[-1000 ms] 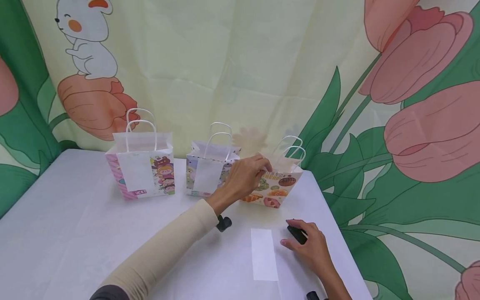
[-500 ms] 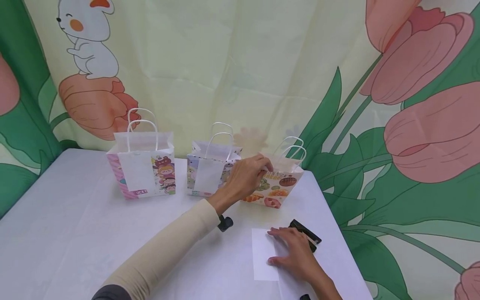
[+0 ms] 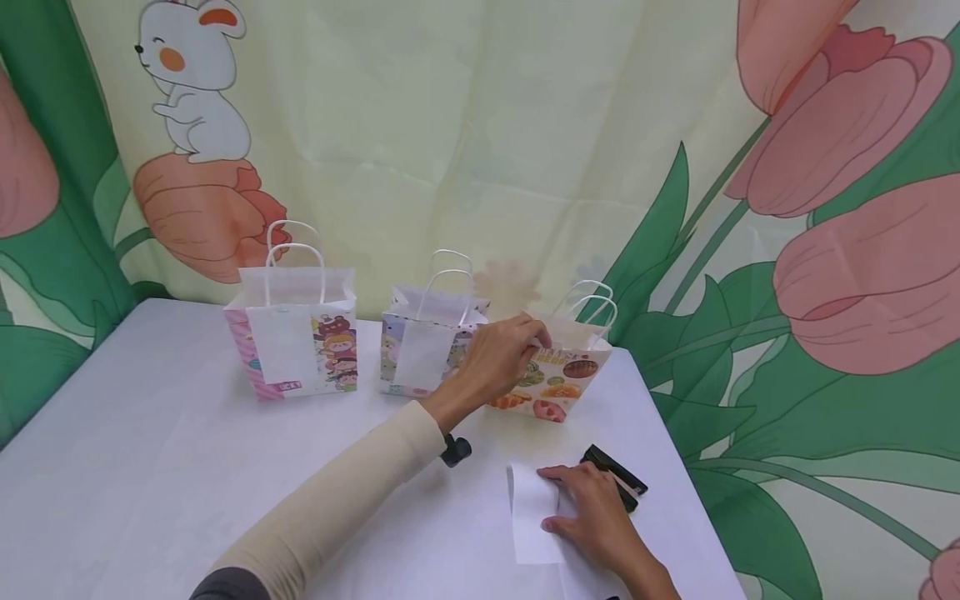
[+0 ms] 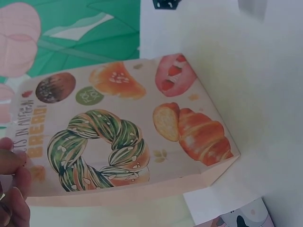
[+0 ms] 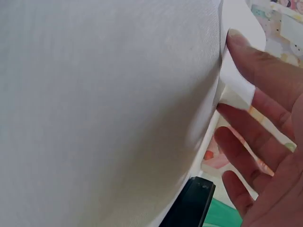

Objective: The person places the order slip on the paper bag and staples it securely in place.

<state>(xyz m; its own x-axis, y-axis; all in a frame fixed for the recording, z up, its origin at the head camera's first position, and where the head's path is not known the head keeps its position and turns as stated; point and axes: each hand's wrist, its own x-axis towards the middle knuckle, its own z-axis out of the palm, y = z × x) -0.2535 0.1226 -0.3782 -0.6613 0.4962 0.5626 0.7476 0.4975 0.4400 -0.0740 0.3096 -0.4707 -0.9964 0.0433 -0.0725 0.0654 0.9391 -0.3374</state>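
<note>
My left hand (image 3: 502, 354) pinches the top edge of a paper bag (image 3: 555, 390) printed with breads. That bag stands at the back right, tilted somewhat, its white handles up. In the left wrist view its printed front (image 4: 99, 151) fills the middle, with my fingertips at its rim. Lower on the table, my right hand (image 3: 600, 517) pinches the right edge of a white paper strip (image 3: 534, 525), which curls upward. The right wrist view shows the strip (image 5: 236, 78) between thumb and fingers. A black stapler (image 3: 618, 475) lies just beyond the right hand.
Two more patterned paper bags stand along the back: a pink one (image 3: 343, 367) at left and a smaller one (image 3: 393, 342) in the middle, each with a white panel on its front. A curtain (image 3: 375, 125) with tulips hangs behind the white-covered table (image 3: 150, 467).
My right hand has come away from the stapler, moved left onto the paper strip and lifted its edge into a curl. The left hand keeps its grip on the bread-printed bag.
</note>
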